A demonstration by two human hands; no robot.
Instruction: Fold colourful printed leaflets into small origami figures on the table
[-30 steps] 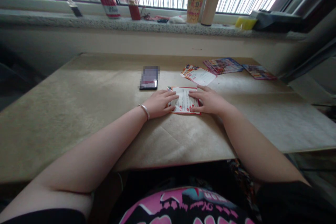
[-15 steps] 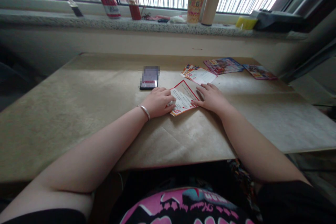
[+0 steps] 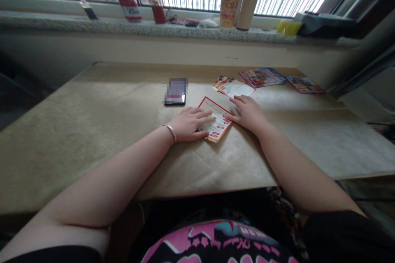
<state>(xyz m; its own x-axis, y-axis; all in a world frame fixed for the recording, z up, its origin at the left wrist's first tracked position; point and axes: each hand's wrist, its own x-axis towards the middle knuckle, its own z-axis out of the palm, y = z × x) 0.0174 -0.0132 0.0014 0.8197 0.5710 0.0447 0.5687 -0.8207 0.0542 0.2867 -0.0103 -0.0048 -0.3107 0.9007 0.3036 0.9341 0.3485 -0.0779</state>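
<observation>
A white printed card (image 3: 219, 125) with a red border lies on the table (image 3: 123, 102) between my hands; print on it is too small to read. My left hand (image 3: 190, 124), with a silver bangle at the wrist, rests open on the card's left part, fingers spread across it. My right hand (image 3: 248, 113) is open at the card's right edge, its thumb touching that edge. Its fingertips reach the near side of a fanned set of cards (image 3: 237, 88). Orange edges show under the lower corner of the card.
A phone (image 3: 175, 91) lies left of the cards. Colourful booklets or packets (image 3: 263, 77) lie at the back right, with another pile (image 3: 305, 84) beside them. On the window sill stand a red can (image 3: 128, 5), a patterned cup (image 3: 229, 8) and a yellow object (image 3: 289, 27).
The card has turned clockwise and shifted slightly towards me. My left hand has flattened and spread over it. My right fingers have moved a little left, close to the fanned cards.
</observation>
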